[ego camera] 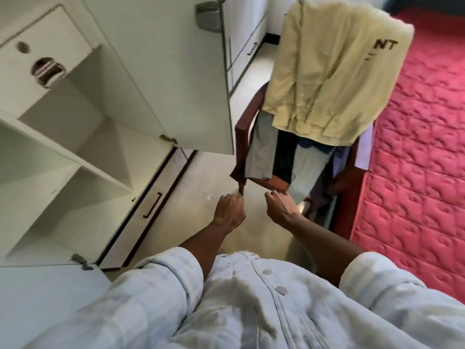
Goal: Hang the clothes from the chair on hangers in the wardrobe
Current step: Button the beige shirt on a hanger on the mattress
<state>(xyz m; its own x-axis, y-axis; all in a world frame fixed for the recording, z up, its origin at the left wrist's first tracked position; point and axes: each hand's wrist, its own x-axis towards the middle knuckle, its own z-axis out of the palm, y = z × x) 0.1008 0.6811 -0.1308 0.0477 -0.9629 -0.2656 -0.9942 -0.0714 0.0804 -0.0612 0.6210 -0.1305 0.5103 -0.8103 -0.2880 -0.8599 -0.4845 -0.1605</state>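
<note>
I am looking down at the wardrobe [63, 152] filling the left of the scene, its door [161, 71] swinging out toward the chair, its white shelves showing no hangers or rail from here. On the right, the bed [415, 172] with its pink quilt is running alongside the chair [241, 147], so I am working in a narrow strip of floor [201, 177] between the two.

The clothes are sitting far ahead of me on the chair. The pale yellow shirt [327, 71] is draping over the chair back, hanging loose and creased; I am judging it light, soft and floppy, likely to slide off if I tug one corner. I would take it at the top fold over the chair back, by the shoulders or collar, so it lifts clear in one piece. Under it, grey trousers [259, 152] and darker garments [284, 157] are trailing down over the seat; these look heavier and possibly tangled, best gathered at the waistband.

The door's near edge is hanging just beside the chair's left arm, and I am expecting it to catch a swinging sleeve. The most open room is lying straight ahead, over the floor.

My left hand [227, 210] and right hand [281, 206] are hovering near the chair's front edge, both with fingers curled in, holding nothing that I can see, neither plainly touching the chair.
</note>
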